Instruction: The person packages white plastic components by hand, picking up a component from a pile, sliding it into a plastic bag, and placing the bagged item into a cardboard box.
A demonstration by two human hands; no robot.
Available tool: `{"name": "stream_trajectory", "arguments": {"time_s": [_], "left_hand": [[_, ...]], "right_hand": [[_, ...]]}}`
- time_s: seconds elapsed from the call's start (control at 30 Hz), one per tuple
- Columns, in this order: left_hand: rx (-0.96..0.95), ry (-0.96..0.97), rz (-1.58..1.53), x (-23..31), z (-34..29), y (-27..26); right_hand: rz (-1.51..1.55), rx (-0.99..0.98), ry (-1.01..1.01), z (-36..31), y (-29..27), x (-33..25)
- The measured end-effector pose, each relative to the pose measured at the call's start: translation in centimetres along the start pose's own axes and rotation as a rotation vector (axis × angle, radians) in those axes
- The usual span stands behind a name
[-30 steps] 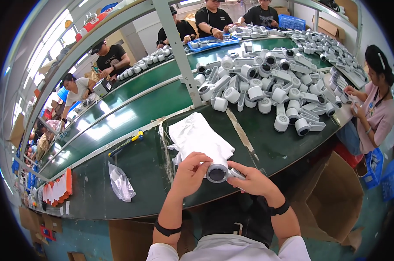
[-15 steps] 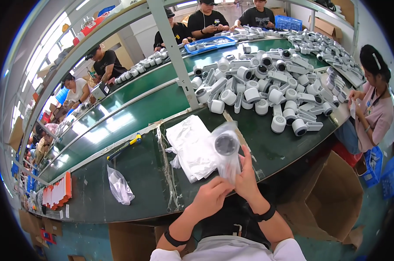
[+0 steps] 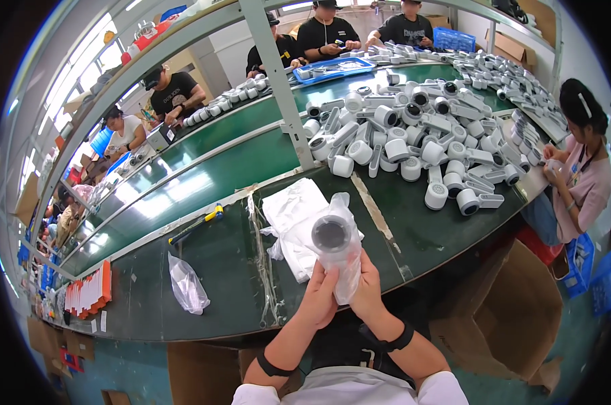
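Note:
In front of my chest is a white device (image 3: 331, 235) with a round, grey-faced head and a handle, inside a translucent plastic bag (image 3: 348, 280). My left hand (image 3: 319, 297) grips the bagged handle from the left, its thumb along the front. From the right, my right hand (image 3: 367, 291) closes round the same handle. Just behind the device lies a stack of white plastic bags (image 3: 288, 202) on the dark green table, partly covered by it.
A big heap of similar white devices (image 3: 413, 128) covers the back right. To the left lie a crumpled clear bag (image 3: 187, 287), a yellow-and-black tool (image 3: 197, 224) and orange-and-white cards (image 3: 89, 290). An open carton (image 3: 508, 310) stands at right, near a seated co-worker (image 3: 582, 162).
The bagged device has moved slightly left and toward me. My left hand has shifted from the bag's lower end up to the handle's left side. My right hand has come lower.

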State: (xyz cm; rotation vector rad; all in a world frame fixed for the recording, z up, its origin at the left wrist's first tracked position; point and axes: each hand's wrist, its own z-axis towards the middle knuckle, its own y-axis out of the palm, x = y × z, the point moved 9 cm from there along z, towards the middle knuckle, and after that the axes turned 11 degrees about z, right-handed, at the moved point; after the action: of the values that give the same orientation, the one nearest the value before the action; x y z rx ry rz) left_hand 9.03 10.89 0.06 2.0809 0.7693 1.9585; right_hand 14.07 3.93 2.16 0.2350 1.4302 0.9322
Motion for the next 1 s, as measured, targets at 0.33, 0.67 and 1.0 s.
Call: {"name": "stream_trajectory", "arguments": {"time_s": [0.33, 0.67, 1.0], "left_hand": [[0.161, -0.019, 0.104, 1.8, -0.2, -2.3], [0.516, 0.238, -0.032, 4.3, 0.0, -6.8], [0.669, 0.418, 0.216, 9.6, -6.9, -15.0]], "right_hand": [[-1.026, -0.003, -0.511, 1.2, 0.5, -6.6], [-1.016, -0.303, -0.531, -4.2, 2.5, -4.7], [-0.762, -0.192, -0.113, -2.5, -3.1, -1.5]]}}
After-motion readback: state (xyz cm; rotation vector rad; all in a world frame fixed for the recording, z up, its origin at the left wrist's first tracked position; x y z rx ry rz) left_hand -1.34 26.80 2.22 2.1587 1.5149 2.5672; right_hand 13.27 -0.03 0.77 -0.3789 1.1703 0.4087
